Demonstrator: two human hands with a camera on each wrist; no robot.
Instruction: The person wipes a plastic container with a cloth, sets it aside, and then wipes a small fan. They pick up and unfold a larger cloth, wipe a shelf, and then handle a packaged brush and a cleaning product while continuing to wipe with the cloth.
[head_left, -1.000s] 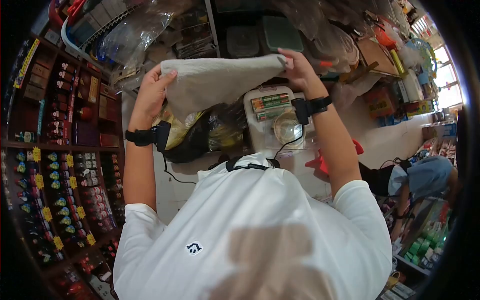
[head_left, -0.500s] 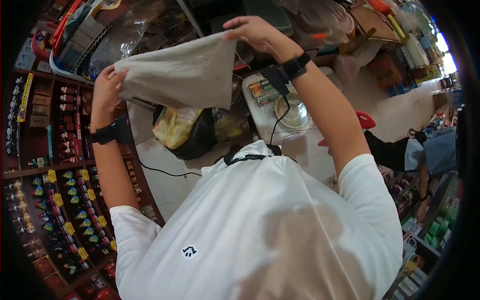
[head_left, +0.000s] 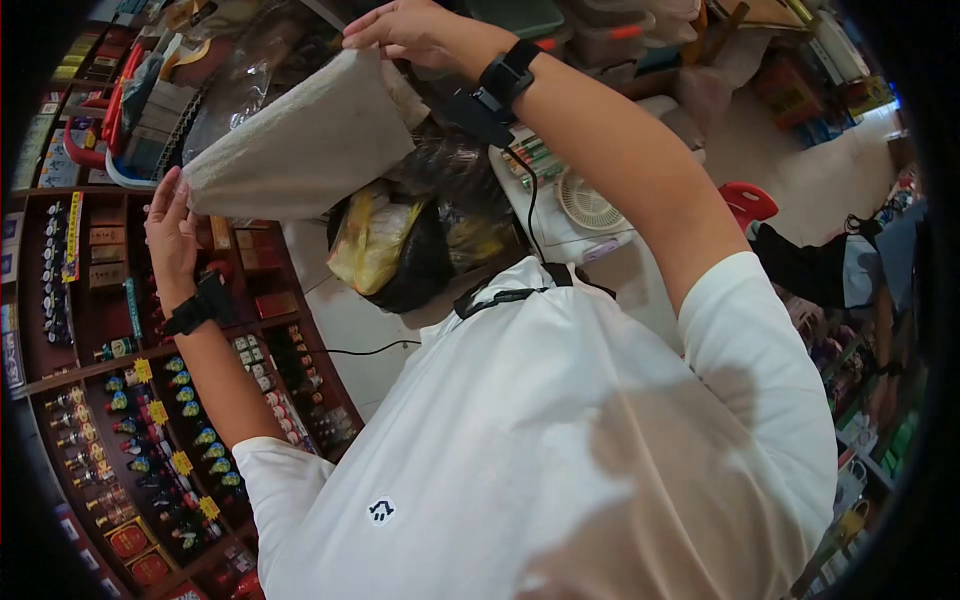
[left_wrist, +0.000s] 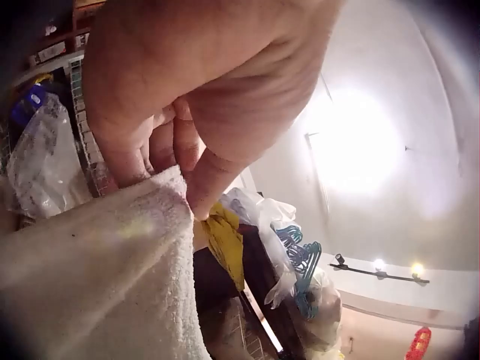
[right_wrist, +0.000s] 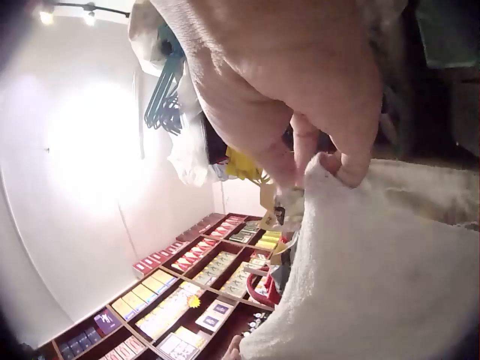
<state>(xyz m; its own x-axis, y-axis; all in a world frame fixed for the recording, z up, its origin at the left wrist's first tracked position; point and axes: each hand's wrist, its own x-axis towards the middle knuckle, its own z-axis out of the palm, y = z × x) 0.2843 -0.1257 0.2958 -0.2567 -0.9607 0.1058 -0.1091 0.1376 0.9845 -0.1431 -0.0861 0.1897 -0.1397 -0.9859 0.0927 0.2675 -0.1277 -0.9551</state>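
A pale, fuzzy towel [head_left: 305, 150] hangs between both hands in the head view, its top edge slanting up toward the right. My left hand [head_left: 174, 240] pinches one upper corner; in the left wrist view its thumb and fingers close on the towel's corner [left_wrist: 169, 187]. Higher up, my right hand [head_left: 415, 35] pinches the other upper corner, and the right wrist view has its fingertips [right_wrist: 352, 169] on the white fabric. The towel's lower part hangs loose above a black bag with yellow plastic [head_left: 375, 240] on the floor.
Shelves of small bottles and boxes [head_left: 150, 420] line the left side. A white stool [head_left: 615, 215] carries a round basket [head_left: 590, 200]. Lidded plastic bins [head_left: 515, 15] stand at the back, and a red stool [head_left: 745, 203] is on the right. Another person [head_left: 850, 270] is at the far right.
Both hands have carried the towel to the left. The right hand has risen and the left has dropped, so the towel now slants more steeply. The head view has turned too.
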